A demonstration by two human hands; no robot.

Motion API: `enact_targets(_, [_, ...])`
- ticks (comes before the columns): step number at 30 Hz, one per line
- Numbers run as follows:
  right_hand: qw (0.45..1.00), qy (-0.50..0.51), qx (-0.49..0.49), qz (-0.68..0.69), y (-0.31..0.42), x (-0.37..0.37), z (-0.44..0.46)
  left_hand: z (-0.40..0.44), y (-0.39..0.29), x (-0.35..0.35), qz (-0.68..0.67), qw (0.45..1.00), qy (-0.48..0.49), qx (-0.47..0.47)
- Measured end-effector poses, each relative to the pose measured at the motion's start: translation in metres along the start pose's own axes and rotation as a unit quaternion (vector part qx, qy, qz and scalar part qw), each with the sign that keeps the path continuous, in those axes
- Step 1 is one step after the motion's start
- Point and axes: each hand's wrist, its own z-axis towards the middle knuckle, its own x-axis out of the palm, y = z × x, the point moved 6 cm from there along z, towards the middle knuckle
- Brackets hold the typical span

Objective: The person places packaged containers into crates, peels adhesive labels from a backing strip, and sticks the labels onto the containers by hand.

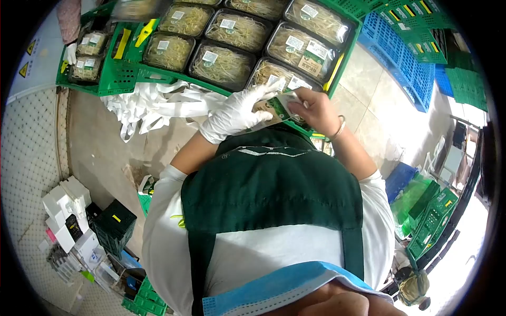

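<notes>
My left hand (232,113), in a white glove, is closed on the left side of green-and-brown printed labels (276,109). My bare right hand (318,111), with a bracelet at the wrist, pinches their right end between thumb and fingers. Whether it is one sheet or a thin stack, I cannot tell. Just beyond my hands, a black plastic tray of bean sprouts (261,73) sits partly hidden in the green crate (342,66). Another sprout tray (303,47) bears a white sticker and a green-and-brown label. Several more sprout trays (224,63) fill the crate, each with a white sticker.
White backing strips (153,105) hang below the crate's left side. At upper left, another person's gloved hand (71,53) touches a smaller green crate (100,87) of sprout trays. A blue pallet (398,58) lies right. Dark crates (113,226) and white boxes (66,208) stand lower left.
</notes>
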Motion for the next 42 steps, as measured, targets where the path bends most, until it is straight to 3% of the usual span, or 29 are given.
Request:
enact_targets(1, [0.999,-0.041,0.010,0.008,0.006,0.002,0.001,0.002,-0.004,0.000,-0.007,1.000,0.002,-0.025])
enact_targets(4, [0.992,-0.116,0.033,-0.026,0.008,-0.010,0.005,0.007,-0.015,-0.008,0.060,0.990,-0.131,-0.004])
enact_targets(5, [0.993,-0.095,0.061,0.016,-0.002,-0.014,0.012,0.008,-0.007,-0.008,-0.034,0.986,-0.164,0.023])
enact_targets(6, [0.992,-0.124,-0.002,-0.038,0.001,-0.030,0.019,0.010,0.002,-0.007,0.000,0.993,-0.109,-0.038])
enact_targets(7, [0.974,-0.171,0.032,-0.144,0.002,-0.057,0.031,0.010,0.003,-0.012,-0.024,0.991,-0.127,-0.029])
enact_targets(8, [0.950,-0.232,-0.095,-0.188,-0.015,-0.090,0.050,0.008,0.006,-0.017,-0.047,0.988,-0.145,-0.023])
enact_targets(9, [0.967,-0.180,-0.033,-0.179,-0.044,-0.119,0.076,0.004,0.013,-0.024,-0.138,0.980,-0.138,-0.036])
enact_targets(10, [0.916,-0.250,-0.081,-0.304,-0.046,-0.140,0.093,-0.002,0.021,-0.030,-0.238,0.953,-0.144,-0.120])
enact_targets(11, [0.875,-0.241,-0.121,-0.402,-0.064,-0.153,0.111,-0.008,0.034,-0.038,-0.246,0.949,-0.156,-0.118])
enact_targets(14, [0.810,-0.213,-0.001,-0.547,-0.121,-0.150,0.141,-0.031,0.048,-0.058,-0.259,0.936,-0.196,-0.138])
enact_targets(16, [0.801,-0.192,0.029,-0.567,-0.125,-0.142,0.142,-0.047,0.051,-0.064,-0.279,0.920,-0.221,-0.164])
enact_targets(18, [0.790,-0.172,0.059,-0.586,-0.120,-0.134,0.137,-0.059,0.062,-0.070,-0.273,0.928,-0.218,-0.128])
enact_targets(20, [0.743,-0.262,0.079,-0.611,-0.099,-0.141,0.122,-0.063,0.064,-0.072,-0.288,0.925,-0.220,-0.112])
enact_targets(21, [0.743,-0.261,0.085,-0.611,-0.094,-0.136,0.119,-0.064,0.064,-0.074,-0.304,0.921,-0.224,-0.094])
enact_targets(22, [0.806,-0.202,0.133,-0.540,-0.076,-0.117,0.119,-0.060,0.057,-0.075,-0.307,0.919,-0.229,-0.093])
enact_targets(23, [0.946,-0.126,0.092,-0.286,-0.080,-0.086,0.122,-0.053,0.042,-0.075,-0.295,0.924,-0.235,-0.064])
enact_targets(24, [0.995,0.003,0.052,0.090,-0.034,-0.037,0.114,-0.052,0.034,-0.077,-0.282,0.928,-0.240,-0.035])
enact_targets(25, [0.975,0.092,-0.001,0.202,0.001,0.002,0.109,-0.053,0.049,-0.077,-0.278,0.935,-0.214,-0.047])
enact_targets(26, [0.988,0.081,-0.100,0.087,0.035,0.023,0.107,-0.054,0.047,-0.082,-0.299,0.932,-0.193,-0.066])
enact_targets(28, [0.987,0.079,-0.138,-0.041,0.052,0.059,0.115,-0.066,0.057,-0.108,-0.043,0.987,-0.078,-0.134])
enact_targets(31, [0.986,0.148,-0.070,0.038,0.077,0.111,0.129,-0.083,0.045,-0.135,-0.216,0.961,-0.157,-0.070])
enact_targets(32, [0.989,0.109,-0.069,0.069,0.082,0.129,0.133,-0.089,0.054,-0.143,-0.254,0.951,-0.170,-0.046])
enact_targets(33, [0.991,0.099,-0.078,0.037,0.092,0.140,0.138,-0.100,0.059,-0.157,-0.194,0.955,-0.200,-0.100])
enact_targets(36, [0.986,0.072,-0.150,-0.019,0.116,0.165,0.173,-0.123,0.082,-0.199,-0.121,0.965,-0.203,-0.114])
enact_targets(37, [0.976,0.044,-0.204,-0.054,0.119,0.167,0.193,-0.133,0.106,-0.207,-0.179,0.960,-0.199,-0.089])
enact_targets(38, [0.978,0.010,-0.176,-0.114,0.111,0.166,0.223,-0.143,0.100,-0.223,-0.241,0.938,-0.231,-0.091])
enact_targets(40, [0.993,0.020,-0.013,-0.117,0.091,0.165,0.279,-0.182,0.132,-0.258,-0.251,0.906,-0.289,-0.180])
enact_targets(41, [0.984,-0.060,-0.085,-0.147,0.070,0.171,0.300,-0.200,0.143,-0.273,-0.248,0.894,-0.320,-0.192])
enact_targets(42, [0.977,-0.044,-0.084,-0.191,0.054,0.185,0.315,-0.217,0.154,-0.286,-0.244,0.881,-0.350,-0.205])
